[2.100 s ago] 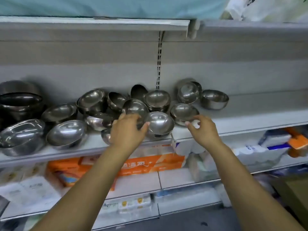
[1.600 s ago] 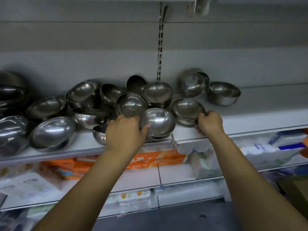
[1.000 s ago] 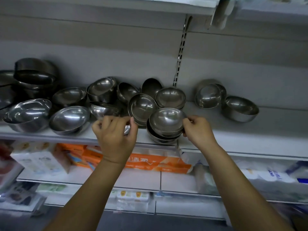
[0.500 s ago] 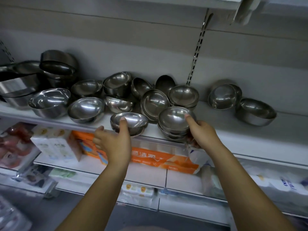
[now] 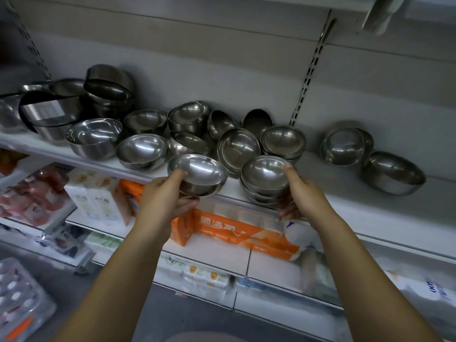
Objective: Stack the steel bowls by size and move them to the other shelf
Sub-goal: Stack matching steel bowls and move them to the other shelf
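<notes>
My left hand point(image 5: 165, 196) holds a small steel bowl point(image 5: 201, 172) lifted just off the shelf's front edge, thumb over its rim and fingers under it. My right hand point(image 5: 297, 193) grips a short stack of small bowls point(image 5: 264, 178) at the shelf edge, thumb on the top rim and fingers beneath. Several loose steel bowls point(image 5: 142, 150) of different sizes crowd the white shelf point(image 5: 345, 206) behind and to the left. Two more bowls point(image 5: 392, 174) lie to the right, one tipped against the back wall.
Large steel basins point(image 5: 49, 114) stand stacked at the far left of the shelf. An orange box point(image 5: 237, 230) and white packages point(image 5: 98, 201) fill the shelf below. The shelf section right of the slotted upright point(image 5: 308, 77) holds only the two bowls.
My left hand has lifted the small bowl off the shelf and brought it right, closer to the stack. My right hand keeps its hold on the stack. The view has drifted left.
</notes>
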